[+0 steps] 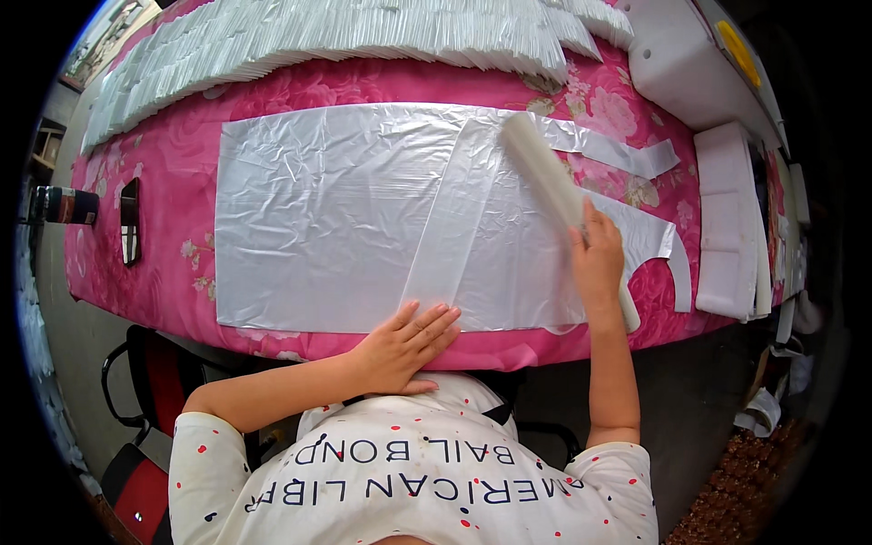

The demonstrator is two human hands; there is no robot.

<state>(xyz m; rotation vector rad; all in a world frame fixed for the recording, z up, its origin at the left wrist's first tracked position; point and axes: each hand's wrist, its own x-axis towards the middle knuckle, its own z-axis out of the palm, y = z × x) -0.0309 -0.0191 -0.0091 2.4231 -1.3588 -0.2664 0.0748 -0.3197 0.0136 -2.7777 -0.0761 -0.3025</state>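
A clear plastic bag lies flat on the pink flowered tablecloth, with a narrow folded strip running down its middle. My left hand rests palm down, fingers apart, on the bag's near edge at the foot of that strip. My right hand grips a long white stick that slants up and left over the bag's right part. The bag's handle cut-outs lie to the right of this hand.
Rows of stacked white bags fan across the far side of the table. A white machine and a pile of white pads stand at the right. A phone lies at the left. A red and black chair stands below.
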